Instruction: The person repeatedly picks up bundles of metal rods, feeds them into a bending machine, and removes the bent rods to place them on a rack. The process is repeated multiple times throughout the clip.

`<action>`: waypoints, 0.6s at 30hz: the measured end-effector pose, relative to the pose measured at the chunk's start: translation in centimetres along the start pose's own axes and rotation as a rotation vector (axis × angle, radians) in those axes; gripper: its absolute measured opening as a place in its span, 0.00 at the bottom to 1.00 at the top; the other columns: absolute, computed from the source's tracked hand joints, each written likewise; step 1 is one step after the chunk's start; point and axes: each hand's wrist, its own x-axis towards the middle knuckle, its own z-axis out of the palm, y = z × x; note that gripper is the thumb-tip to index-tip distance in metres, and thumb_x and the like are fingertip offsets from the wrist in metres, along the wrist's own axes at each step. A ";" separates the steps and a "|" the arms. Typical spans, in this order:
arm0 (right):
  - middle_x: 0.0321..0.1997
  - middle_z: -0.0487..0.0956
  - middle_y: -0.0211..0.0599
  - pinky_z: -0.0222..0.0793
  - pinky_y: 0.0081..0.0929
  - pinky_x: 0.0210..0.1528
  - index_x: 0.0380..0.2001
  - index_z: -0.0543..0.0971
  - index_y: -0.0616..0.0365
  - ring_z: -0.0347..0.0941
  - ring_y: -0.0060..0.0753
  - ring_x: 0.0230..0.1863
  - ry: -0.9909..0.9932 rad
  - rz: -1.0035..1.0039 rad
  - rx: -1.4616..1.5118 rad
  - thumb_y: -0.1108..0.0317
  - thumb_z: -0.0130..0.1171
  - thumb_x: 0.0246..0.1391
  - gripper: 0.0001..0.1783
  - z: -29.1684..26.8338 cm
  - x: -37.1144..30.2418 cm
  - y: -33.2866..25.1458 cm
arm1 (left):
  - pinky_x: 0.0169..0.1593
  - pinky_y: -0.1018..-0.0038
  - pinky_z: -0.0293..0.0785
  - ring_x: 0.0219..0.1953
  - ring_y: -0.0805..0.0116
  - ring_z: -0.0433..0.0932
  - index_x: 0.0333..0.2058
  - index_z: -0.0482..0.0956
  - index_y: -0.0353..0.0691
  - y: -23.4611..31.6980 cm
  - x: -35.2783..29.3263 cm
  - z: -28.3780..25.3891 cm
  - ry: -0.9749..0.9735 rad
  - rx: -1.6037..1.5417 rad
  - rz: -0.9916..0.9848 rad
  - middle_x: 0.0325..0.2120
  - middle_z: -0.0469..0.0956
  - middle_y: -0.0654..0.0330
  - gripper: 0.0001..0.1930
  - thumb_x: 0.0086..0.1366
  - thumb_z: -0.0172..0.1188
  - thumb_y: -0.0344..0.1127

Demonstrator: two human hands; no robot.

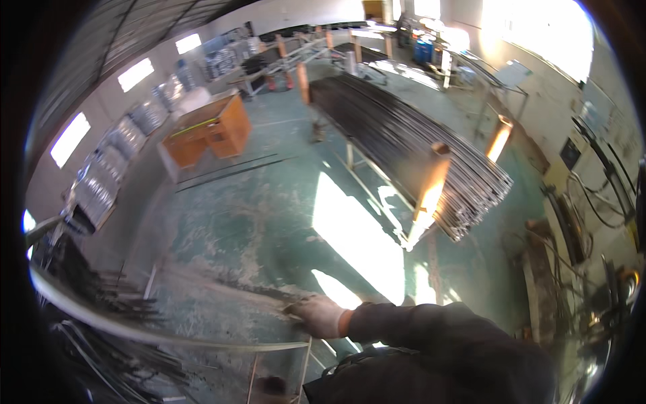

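My right hand (321, 316), in a pale glove with an orange cuff, reaches in from the lower right on a dark sleeve. Its fingers look closed, but motion blurs them. At the fingertips a smeared, dark streak runs off to the left; whether it is a thin bar in the hand or a mark on the floor is unclear. Just below the hand ends a pale rail (168, 341) that curves in from the left, bent by the lens. Beneath that rail lie many thin dark bars (128, 363). My left hand does not show.
Long dark metal bars (397, 128) fill a rack with upright posts (429, 185) ahead on the right. An orange-brown desk (225, 128) stands at the left, near two thin rods on the green floor (229, 215). Wrapped bundles (101, 176) line the left wall. Hoses (595, 198) hang at right.
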 end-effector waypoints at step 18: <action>0.68 0.83 0.55 0.75 0.47 0.72 0.70 0.77 0.58 0.79 0.58 0.70 0.757 1.359 0.002 0.48 0.77 0.59 0.42 -22.6 -36.9 56.4 | 0.50 0.67 0.84 0.41 0.66 0.84 0.55 0.77 0.34 -38.3 -9.8 56.2 -0.857 0.967 0.277 0.41 0.84 0.55 0.11 0.79 0.60 0.30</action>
